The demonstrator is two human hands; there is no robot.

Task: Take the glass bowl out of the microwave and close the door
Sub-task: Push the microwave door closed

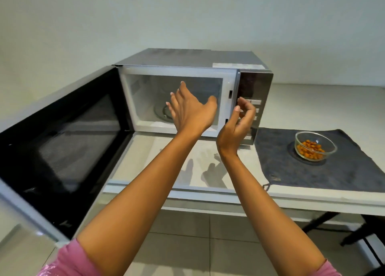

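Microwave (187,67) door (60,146) hangs wide open on the far left, cavity empty except for the turntable (163,112). My left hand (191,111) is up in front of the opening, grip spread, holding nothing. My right hand (237,126) is loosely curled by the buttons, also empty. Glass bowl (315,145) of orange snacks sits off right on the gray mat (333,171) on the table (312,101).

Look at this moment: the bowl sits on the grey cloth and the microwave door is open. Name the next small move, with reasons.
Probably the left hand should swing left to the open door and push it shut. The glass bowl already rests on the cloth, the microwave cavity looks empty, and both hands are free.
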